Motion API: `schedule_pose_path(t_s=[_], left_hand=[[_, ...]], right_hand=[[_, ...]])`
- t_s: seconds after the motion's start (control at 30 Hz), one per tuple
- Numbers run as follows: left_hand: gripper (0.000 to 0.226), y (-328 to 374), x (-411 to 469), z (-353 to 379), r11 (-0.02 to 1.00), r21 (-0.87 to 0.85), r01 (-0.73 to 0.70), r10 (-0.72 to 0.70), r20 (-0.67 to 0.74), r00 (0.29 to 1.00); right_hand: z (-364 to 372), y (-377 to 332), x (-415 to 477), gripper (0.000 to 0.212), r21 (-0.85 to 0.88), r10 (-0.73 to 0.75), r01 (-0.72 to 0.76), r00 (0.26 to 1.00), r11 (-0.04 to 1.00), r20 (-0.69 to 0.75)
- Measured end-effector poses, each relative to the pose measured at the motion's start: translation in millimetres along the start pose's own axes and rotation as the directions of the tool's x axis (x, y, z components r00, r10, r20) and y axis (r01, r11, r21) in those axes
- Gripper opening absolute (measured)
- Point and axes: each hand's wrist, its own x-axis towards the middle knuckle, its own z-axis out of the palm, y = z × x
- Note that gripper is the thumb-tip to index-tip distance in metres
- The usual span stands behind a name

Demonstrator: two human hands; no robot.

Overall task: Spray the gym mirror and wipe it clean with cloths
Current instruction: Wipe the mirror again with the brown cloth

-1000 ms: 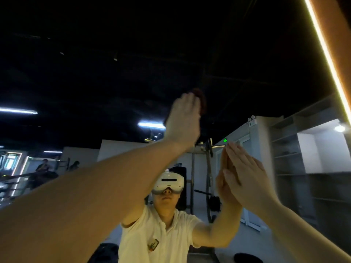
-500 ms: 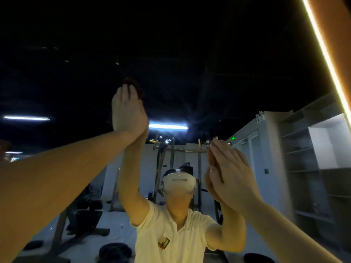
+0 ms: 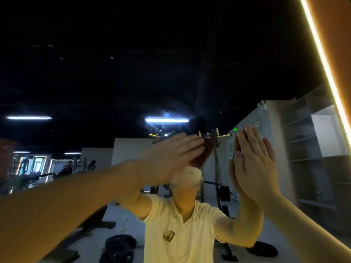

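Note:
The gym mirror (image 3: 171,73) fills the view and reflects a dark ceiling, gym machines and me in a pale shirt. My left hand (image 3: 171,158) lies flat with straight fingers on a dark reddish cloth (image 3: 206,149), pressing it against the glass at the centre; only the cloth's edge shows past my fingertips. My right hand (image 3: 254,162) rests flat on the glass to the right, fingers straight and pointing up, meeting its own reflection. I cannot tell whether a cloth lies under it. No spray bottle is in view.
A lit yellow strip (image 3: 322,59) runs down the mirror's right edge beside an orange wall (image 3: 340,25). Reflected behind me are a squat rack (image 3: 216,168), weight plates (image 3: 119,247) on the floor, grey shelving (image 3: 313,149) and people far off at the left.
My left hand has swept with the cloth from high on the left, down and to the right, to the mirror's centre. My right hand has stayed flat on the glass.

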Motion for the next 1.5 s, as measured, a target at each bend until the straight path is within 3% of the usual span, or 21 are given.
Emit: schedule_pose_path(t_s=[0.07, 0.13, 0.23, 0.3, 0.4, 0.47, 0.53, 0.6, 0.67, 0.73, 0.8, 0.83, 0.9, 1.0, 1.1, 1.13, 1.2, 1.27, 1.33, 1.4, 1.5], left_hand=[[0.069, -45.2, 10.7, -10.6, 0.978, -0.035, 0.204, -0.206, -0.059, 0.977], [0.060, -90.7, 28.5, -20.4, 0.861, -0.079, 0.503, -0.509, -0.142, 0.849], [0.056, -91.8, 67.7, -18.4, 0.704, -0.206, 0.680, -0.710, -0.171, 0.683], [0.056, -46.9, 86.4, -9.2, 0.763, -0.220, 0.608, -0.646, -0.212, 0.733], [0.063, 39.5, 67.5, 8.2, 0.974, -0.161, 0.159, -0.189, -0.196, 0.962], [0.066, 56.7, 43.2, 13.2, 0.988, -0.093, -0.122, 0.113, -0.098, 0.989], [0.073, 30.4, 38.6, 7.2, 0.963, -0.024, -0.268, 0.267, -0.027, 0.963], [0.074, -8.3, 50.2, -5.1, 0.983, -0.008, -0.186, 0.186, 0.000, 0.983], [0.067, -48.4, 70.7, -19.5, 0.997, -0.023, 0.079, -0.080, -0.056, 0.995], [0.061, -68.8, 91.8, -23.9, 0.932, -0.072, 0.354, -0.361, -0.118, 0.925], [0.058, -54.2, 110.2, -18.7, 0.841, -0.159, 0.516, -0.538, -0.163, 0.827], [0.058, -37.1, 115.8, -15.4, 0.829, -0.176, 0.530, -0.557, -0.183, 0.810], [0.061, 6.3, 106.4, -7.1, 0.892, -0.152, 0.427, -0.451, -0.211, 0.867], [0.064, 46.6, 56.6, 2.4, 0.988, -0.100, 0.119, -0.133, -0.151, 0.979], [0.065, 14.8, 26.8, -4.1, 0.979, -0.017, -0.205, 0.205, -0.004, 0.979], [0.066, -6.9, 28.9, -10.0, 0.981, 0.003, -0.196, 0.195, 0.021, 0.981], [0.066, -51.7, 42.1, -23.7, 0.995, -0.021, 0.101, -0.102, -0.030, 0.994], [0.059, -83.2, 57.2, -30.6, 0.875, -0.073, 0.479, -0.484, -0.123, 0.866], [0.057, -74.8, 73.8, -26.4, 0.751, -0.138, 0.646, -0.661, -0.153, 0.735], [0.058, -36.2, 83.4, -17.6, 0.772, -0.150, 0.618, -0.635, -0.199, 0.746], [0.064, 35.0, 70.0, 1.2, 0.952, -0.121, 0.282, -0.302, -0.212, 0.929]], right_hand=[[4.3, 1.7, -0.2, 0.061, -0.032, -0.013, 0.014, 1.000, 0.999, 0.020], [4.2, 3.3, -2.2, 0.064, -0.062, -0.042, 0.044, 0.998, 0.997, 0.043], [2.6, 7.3, -4.9, 0.066, -0.084, -0.074, 0.077, 0.996, 0.993, 0.047], [0.6, 7.5, -7.3, 0.065, -0.074, -0.082, 0.085, 0.996, 0.994, 0.047], [-4.9, 8.2, -7.6, 0.062, -0.007, -0.092, 0.092, 0.995, 0.996, 0.034], [-7.7, 9.9, -7.9, 0.062, 0.054, -0.102, 0.101, 0.994, 0.993, 0.024], [-8.2, 11.0, -8.5, 0.062, 0.047, -0.105, 0.104, 0.994, 0.993, 0.020], [-5.0, 11.9, -8.4, 0.064, 0.007, -0.102, 0.102, 0.994, 0.995, 0.042], [-3.0, 13.6, -7.8, 0.066, -0.028, -0.105, 0.108, 0.992, 0.994, 0.069], [-2.1, 14.9, -7.7, 0.066, -0.053, -0.111, 0.117, 0.989, 0.992, 0.100], [-2.6, 15.2, -8.2, 0.065, -0.051, -0.109, 0.115, 0.988, 0.992, 0.110], [-3.7, 15.5, -8.2, 0.064, -0.043, -0.109, 0.114, 0.988, 0.993, 0.108], [-7.3, 16.9, -9.6, 0.063, -0.027, -0.123, 0.127, 0.986, 0.992, 0.112], [-14.0, 20.1, -11.1, 0.063, -0.001, -0.155, 0.156, 0.981, 0.988, 0.118], [-15.5, 19.8, -11.3, 0.063, 0.034, -0.147, 0.144, 0.984, 0.989, 0.100], [-13.1, 19.4, -11.4, 0.063, 0.033, -0.138, 0.136, 0.986, 0.990, 0.094], [-5.8, 18.4, -11.5, 0.063, 0.012, -0.116, 0.116, 0.989, 0.993, 0.095], [1.5, 17.0, -13.4, 0.064, -0.012, -0.100, 0.102, 0.990, 0.995, 0.104], [5.6, 16.7, -13.7, 0.065, -0.019, -0.090, 0.093, 0.990, 0.996, 0.108], [4.6, 16.5, -14.3, 0.066, -0.010, -0.098, 0.099, 0.990, 0.995, 0.103], [-6.3, 18.2, -14.9, 0.063, -0.016, -0.124, 0.126, 0.987, 0.992, 0.105]])
